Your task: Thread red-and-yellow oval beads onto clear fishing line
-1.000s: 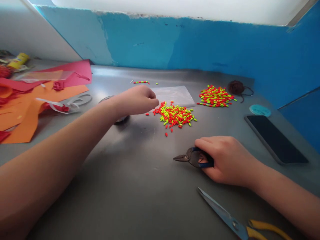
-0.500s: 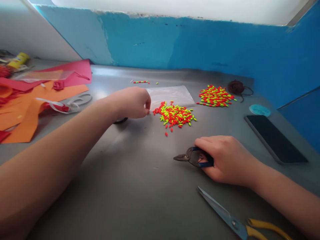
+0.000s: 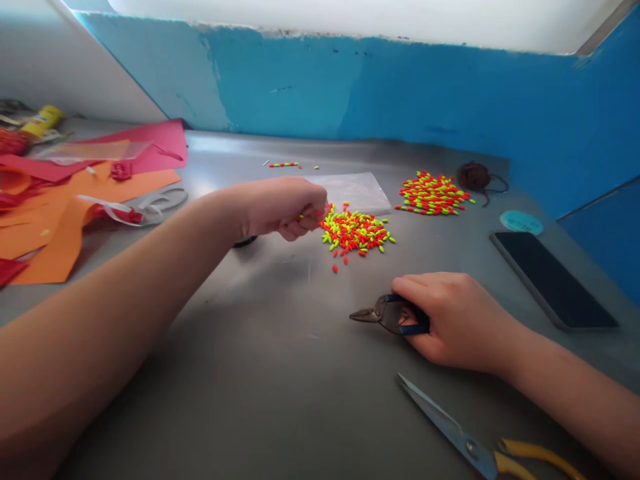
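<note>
Gray, dully shining metal tabletop point(image 3: 240, 387) stretches out beneath both arms. Nearest, below the right hand's fingers, lies a pair of scissors point(image 3: 473, 448) with yellow handles, blades slightly parted and pointing up toward those fingers. Just above, the right hand point(image 3: 460, 320) is wrapped around the blue handles of small pliers point(image 3: 380, 312), their dark nose pointing left, out past the fingers. Well to the right of that grip rests a dark-screened phone point(image 3: 555, 280), with a teal disc point(image 3: 521, 221) just beyond it.

Farther off, the left hand point(image 3: 290, 210) is bent down, fingers curled in, at the left edge of a loose heap of red and yellow-green beads point(image 3: 357, 232). Specks of both colors show at its fingertips, but blur keeps me from telling whether a bead is pinched there. Part of a dark round object point(image 3: 245, 241) shows under that wrist, and orange sheets point(image 3: 55, 257) lie well left of the fingers.

Behind the curled fingers lies a clear plastic bag point(image 3: 367, 190); to its right, a neater bead cluster point(image 3: 434, 193) and brown yarn point(image 3: 473, 175). Beyond the knuckles sits a short bead row point(image 3: 284, 165), then the blue wall point(image 3: 400, 87).
</note>
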Demonstrator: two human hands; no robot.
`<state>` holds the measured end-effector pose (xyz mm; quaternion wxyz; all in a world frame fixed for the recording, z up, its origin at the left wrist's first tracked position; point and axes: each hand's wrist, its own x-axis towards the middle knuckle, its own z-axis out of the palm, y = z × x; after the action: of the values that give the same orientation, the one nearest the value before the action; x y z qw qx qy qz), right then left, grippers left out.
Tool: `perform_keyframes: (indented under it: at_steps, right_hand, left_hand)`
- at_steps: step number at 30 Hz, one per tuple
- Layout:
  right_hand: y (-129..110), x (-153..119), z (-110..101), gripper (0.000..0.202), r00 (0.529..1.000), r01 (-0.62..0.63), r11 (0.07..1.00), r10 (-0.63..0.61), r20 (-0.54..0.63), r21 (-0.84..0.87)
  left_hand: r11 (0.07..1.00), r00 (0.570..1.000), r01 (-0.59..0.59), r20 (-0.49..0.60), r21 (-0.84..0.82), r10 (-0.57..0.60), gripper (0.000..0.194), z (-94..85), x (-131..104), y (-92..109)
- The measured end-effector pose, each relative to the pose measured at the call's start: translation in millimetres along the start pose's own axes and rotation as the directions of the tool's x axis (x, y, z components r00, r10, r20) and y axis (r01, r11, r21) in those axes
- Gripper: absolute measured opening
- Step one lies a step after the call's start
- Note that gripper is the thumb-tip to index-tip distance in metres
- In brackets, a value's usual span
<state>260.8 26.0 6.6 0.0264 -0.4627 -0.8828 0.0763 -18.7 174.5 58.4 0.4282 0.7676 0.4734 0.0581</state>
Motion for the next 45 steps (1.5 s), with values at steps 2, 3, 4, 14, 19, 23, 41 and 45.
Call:
perform_keyframes:
  at_steps: [2,3,4,14,19,23,41,45]
  right_hand:
    - [0.3,-0.1,0.5,0.013,1.0,0.0,1.0,0.0,-0.002,0.001]
    - [0.5,0.0,0.8,0.012,1.0,0.001,1.0,-0.001,-0.002,0.003]
    - [0.7,0.0,1.1,0.012,1.0,0.002,1.0,-0.002,-0.003,0.004]
    - [1.7,-0.3,2.5,0.01,1.0,-0.002,1.0,0.002,-0.009,0.005]
    - [2.2,-0.7,2.2,0.01,1.0,0.0,1.0,0.0,-0.007,0.008]
    - [2.6,-1.5,1.9,0.009,1.0,-0.004,1.0,0.004,-0.005,0.007]
    - [1.4,-1.5,2.1,0.01,1.0,-0.026,0.999,0.025,0.013,0.029]
    - [0.9,-0.2,-3.0,0.01,0.999,-0.041,0.997,0.039,0.033,0.063]
  left_hand:
    - [0.904,0.983,0.101,0.183,-0.415,-0.026,0.018,2.1,0.7,2.0]
    - [0.816,0.967,0.161,0.253,-0.555,-0.019,0.016,3.1,1.0,2.5]
    - [0.752,0.96,0.19,0.281,-0.631,-0.006,0.015,4.1,1.5,2.6]
    - [0.988,0.988,0.142,-0.044,-0.061,-0.145,0.018,15.5,1.3,2.4]
    - [0.915,0.992,0.114,-0.085,0.386,-0.088,0.025,22.7,-3.4,5.7]
    - [0.895,0.991,0.096,-0.126,0.436,-0.046,0.028,26.2,-0.8,3.1]
    - [0.953,0.991,0.06,-0.13,0.298,-0.022,0.012,29.6,0.7,1.3]
    - [0.905,0.991,0.019,-0.115,-0.426,-0.075,0.028,41.9,-10.7,1.2]
